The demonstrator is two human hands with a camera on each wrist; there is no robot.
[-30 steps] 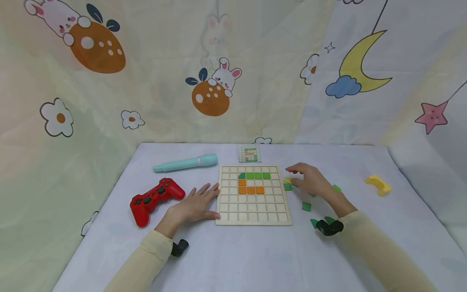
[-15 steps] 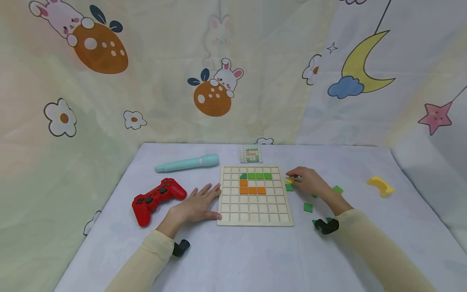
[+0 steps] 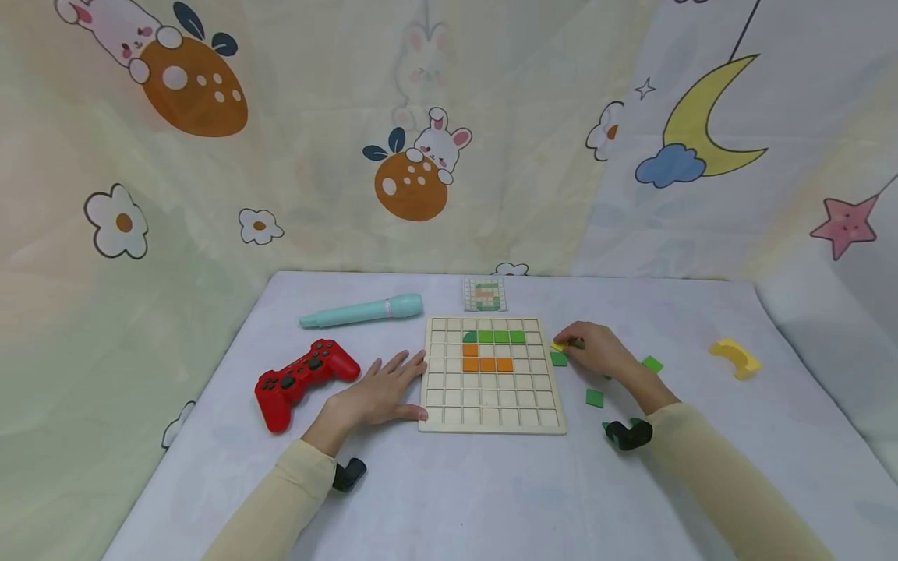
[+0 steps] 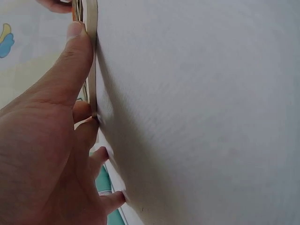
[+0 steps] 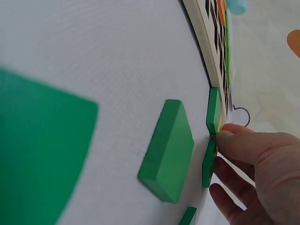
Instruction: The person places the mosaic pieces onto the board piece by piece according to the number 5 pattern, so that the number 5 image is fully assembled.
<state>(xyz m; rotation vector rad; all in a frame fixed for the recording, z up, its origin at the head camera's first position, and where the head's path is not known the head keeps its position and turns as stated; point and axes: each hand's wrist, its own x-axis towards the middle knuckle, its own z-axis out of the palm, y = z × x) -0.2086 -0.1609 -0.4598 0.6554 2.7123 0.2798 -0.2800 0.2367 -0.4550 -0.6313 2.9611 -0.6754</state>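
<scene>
A pale wooden grid board [image 3: 491, 401] lies mid-table, with green tiles [image 3: 500, 336] in an upper row and orange tiles [image 3: 487, 365] below them. My left hand [image 3: 375, 393] rests beside its left edge, fingers straight and spread, the thumb [image 4: 77, 51] against the board's rim. To the right of the board, my right hand [image 3: 596, 348] pinches a small yellow tile [image 3: 558, 346] between thumb and index finger; the fingers mostly cover it in the right wrist view. Just below those fingertips lies a green tile [image 3: 558, 359], near the board's edge.
More green tiles [image 3: 594, 398] lie under and around the right forearm. A patterned card [image 3: 485, 295] sits behind the board. At left are a red game controller [image 3: 305, 382] and a teal microphone-shaped object [image 3: 361, 312]. A yellow curved block [image 3: 735, 358] lies far right.
My right hand's index finger has come down and the fingertips have drawn together on the yellow tile. My left hand stays at the board's left edge. The head view has shifted slightly.
</scene>
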